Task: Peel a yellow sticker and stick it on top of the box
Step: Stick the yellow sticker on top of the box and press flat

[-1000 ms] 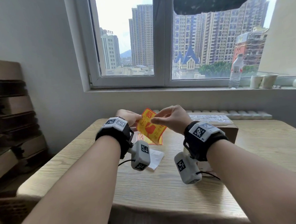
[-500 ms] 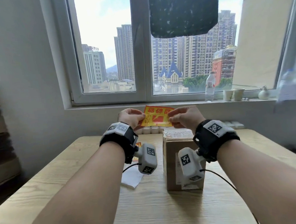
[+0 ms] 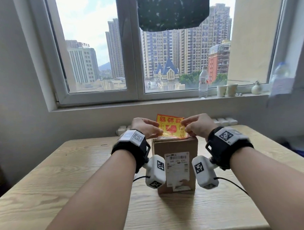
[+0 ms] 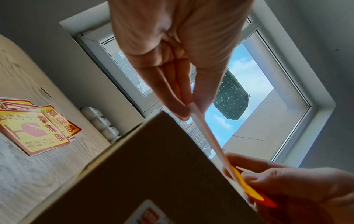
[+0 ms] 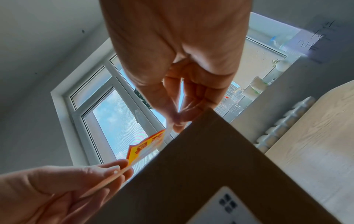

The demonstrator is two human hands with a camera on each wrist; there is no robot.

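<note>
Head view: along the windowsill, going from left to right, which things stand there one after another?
Water bottle → two paper cups → small round vase → a blurred second bottle at the right edge of the window.

You face a pale grey wall (image 3: pixel 19 86) with a white-framed window (image 3: pixel 130 63) of 2 panes across the upper centre of the frame. Daylight comes through it, and tower blocks and a blue-roofed building show beyond. A dark speckled object (image 3: pixel 173 9) hangs at the top centre. On the sill (image 3: pixel 147 102), right of centre, stand a clear bottle (image 3: pixel 203 82), 2 pale cups (image 3: pixel 227 90) and a small round vase (image 3: pixel 256 88). A light wooden table (image 3: pixel 63 181) fills the lower half, with a white radiator (image 3: pixel 223 121) behind its far edge.
</note>
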